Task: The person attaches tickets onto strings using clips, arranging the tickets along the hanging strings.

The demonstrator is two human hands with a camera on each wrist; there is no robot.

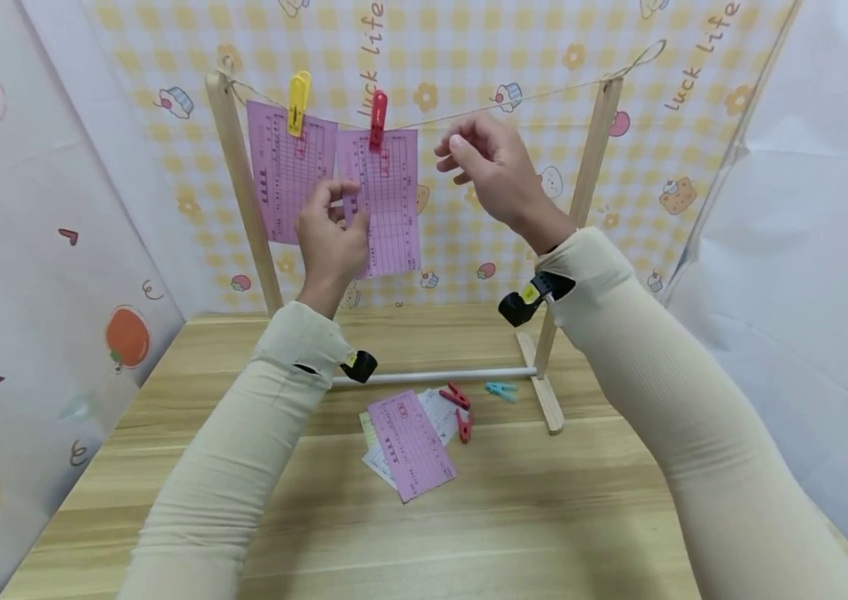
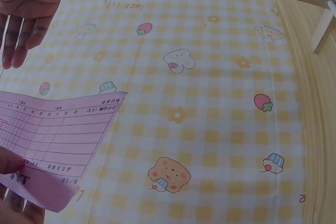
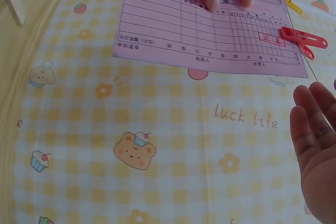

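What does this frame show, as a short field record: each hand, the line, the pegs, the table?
left hand: pinches the lower edge of the right pink slip
right hand: raised beside the string, fingers relaxed, holding nothing
line: string between two wooden posts, two pink slips hanging
pegs on line: yellow peg on the left pink slip, red peg on the right one
table: stack of slips, two red pegs, one blue peg

Matt pink paper sheet [image 1: 388, 200] hung thin and printed under a glossy red plastic peg [image 1: 377, 119]; its neighbour wore a shiny yellow plastic peg [image 1: 298, 102]. The frame post [image 1: 242, 183] was bare pale wood, the bench [image 1: 544, 517] smooth grained wood, the backdrop [image 1: 469, 50] soft printed cloth.
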